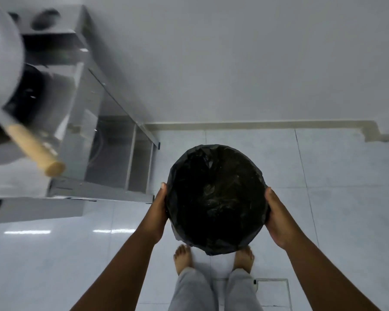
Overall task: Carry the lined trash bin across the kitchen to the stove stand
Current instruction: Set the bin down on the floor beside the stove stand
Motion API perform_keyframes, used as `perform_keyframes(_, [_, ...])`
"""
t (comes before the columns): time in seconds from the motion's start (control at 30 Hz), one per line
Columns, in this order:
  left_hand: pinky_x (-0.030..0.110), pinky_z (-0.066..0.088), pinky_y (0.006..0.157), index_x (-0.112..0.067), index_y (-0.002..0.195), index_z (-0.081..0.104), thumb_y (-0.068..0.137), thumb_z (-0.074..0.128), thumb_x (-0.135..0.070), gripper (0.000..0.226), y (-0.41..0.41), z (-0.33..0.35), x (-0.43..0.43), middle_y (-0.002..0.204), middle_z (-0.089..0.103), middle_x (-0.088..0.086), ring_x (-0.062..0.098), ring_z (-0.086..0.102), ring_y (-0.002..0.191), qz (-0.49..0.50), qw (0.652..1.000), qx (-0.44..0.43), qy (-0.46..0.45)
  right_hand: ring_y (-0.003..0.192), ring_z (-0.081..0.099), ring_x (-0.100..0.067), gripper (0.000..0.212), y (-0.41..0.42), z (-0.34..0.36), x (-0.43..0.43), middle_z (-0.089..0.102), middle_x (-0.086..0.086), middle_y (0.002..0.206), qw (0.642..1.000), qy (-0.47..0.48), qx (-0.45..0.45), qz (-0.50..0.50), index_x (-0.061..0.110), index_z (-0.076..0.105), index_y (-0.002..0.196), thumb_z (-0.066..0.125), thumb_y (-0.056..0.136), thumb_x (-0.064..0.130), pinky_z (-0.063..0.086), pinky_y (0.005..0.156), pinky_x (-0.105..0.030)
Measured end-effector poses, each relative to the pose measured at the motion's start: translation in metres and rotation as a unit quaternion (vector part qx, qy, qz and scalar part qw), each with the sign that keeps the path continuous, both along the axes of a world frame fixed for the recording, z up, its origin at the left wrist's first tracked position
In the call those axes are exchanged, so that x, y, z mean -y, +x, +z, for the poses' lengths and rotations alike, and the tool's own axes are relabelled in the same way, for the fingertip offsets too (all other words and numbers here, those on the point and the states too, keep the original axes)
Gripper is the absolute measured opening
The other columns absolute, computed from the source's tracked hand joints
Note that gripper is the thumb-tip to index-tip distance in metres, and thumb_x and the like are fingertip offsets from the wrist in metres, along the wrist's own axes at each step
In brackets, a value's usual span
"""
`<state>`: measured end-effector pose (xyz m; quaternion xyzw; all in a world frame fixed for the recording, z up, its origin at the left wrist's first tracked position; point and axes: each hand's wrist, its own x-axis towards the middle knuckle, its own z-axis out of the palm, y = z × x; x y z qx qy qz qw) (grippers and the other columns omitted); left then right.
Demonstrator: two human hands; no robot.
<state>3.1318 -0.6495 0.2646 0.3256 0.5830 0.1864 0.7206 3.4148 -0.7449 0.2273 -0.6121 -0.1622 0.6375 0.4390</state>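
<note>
1. The trash bin [217, 199], lined with a black bag [211, 158] folded over its rim, was held in front of the person, above the bare feet [183, 258] and the tiled floor [346, 187].
2. The left hand [158, 212] and right hand [279, 218] pressed flat against opposite sides of the rim, likely so the bin stayed level and the bag stayed pinned.
3. The fingers curled round the far side of the bin and were mostly hidden; only the thumbs and the backs of the hands showed.
4. The steel stove stand [112, 135] stood just to the left, near the bin, so the carry seemed almost finished.
5. A wok [2, 48] with a wooden handle [34, 149] sat blurred on its top surface, partly cut off.
6. The bin's inside was too dark to tell whether anything lay in it.
</note>
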Motion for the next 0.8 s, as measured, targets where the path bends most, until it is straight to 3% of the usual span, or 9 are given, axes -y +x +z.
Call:
perform_keyframes(0.1, [0.047,0.03,0.118,-0.03,0.149,0.038,0.083,0.027,-0.071,0.079,0.007,-0.068,-0.02,0.156,0.04,0.001,0.026,0.036,0.144,-0.017,0.999,-0.014,-0.024,0.135,0.048,-0.015,0.064,0.006,-0.07,-0.012,0.053,0.011,0.145,0.999,-0.037,-0.019,-0.027,0.042,0.047,0.142,0.04,0.087,0.073,0.041,0.11,-0.044])
perform_keyframes(0.23, [0.042,0.033,0.116,-0.033,0.147,0.038,0.084,0.024,-0.069,0.074,0.016,-0.162,-0.045,0.154,0.043,-0.003,0.023,0.037,0.144,-0.037,0.999,-0.018,-0.035,0.134,0.05,-0.018,0.06,0.012,-0.166,-0.033,0.055,0.008,0.144,0.996,-0.072,-0.031,-0.032,0.04,0.049,0.141,0.032,0.092,0.069,0.042,0.109,-0.046])
perform_keyframes(0.37, [0.027,0.043,0.096,-0.035,0.145,0.042,0.082,0.025,-0.071,0.074,0.019,-0.248,-0.053,0.126,0.057,-0.018,0.014,0.046,0.13,-0.057,0.997,-0.02,-0.057,0.133,0.05,-0.016,0.059,0.009,-0.252,-0.037,0.056,0.01,0.143,0.995,-0.088,-0.038,-0.015,0.043,0.05,0.14,0.031,0.091,0.071,0.041,0.11,-0.047])
perform_keyframes(0.53, [0.032,0.038,0.101,-0.034,0.15,0.035,0.079,0.027,-0.072,0.08,0.019,-0.325,-0.06,0.149,0.045,-0.007,0.016,0.042,0.135,-0.07,0.995,-0.021,-0.066,0.131,0.051,-0.017,0.065,0.011,-0.325,-0.046,0.058,0.01,0.139,0.994,-0.101,-0.032,0.002,0.044,0.052,0.138,0.038,0.083,0.076,0.044,0.106,-0.045])
perform_keyframes(0.8, [0.033,0.039,0.101,-0.034,0.15,0.035,0.08,0.028,-0.072,0.08,0.015,-0.374,-0.056,0.155,0.042,-0.004,0.02,0.039,0.142,-0.051,0.996,-0.014,-0.077,0.131,0.05,-0.016,0.06,0.008,-0.366,-0.041,0.057,0.011,0.14,0.993,-0.112,-0.033,0.002,0.045,0.05,0.138,0.036,0.087,0.073,0.043,0.107,-0.047])
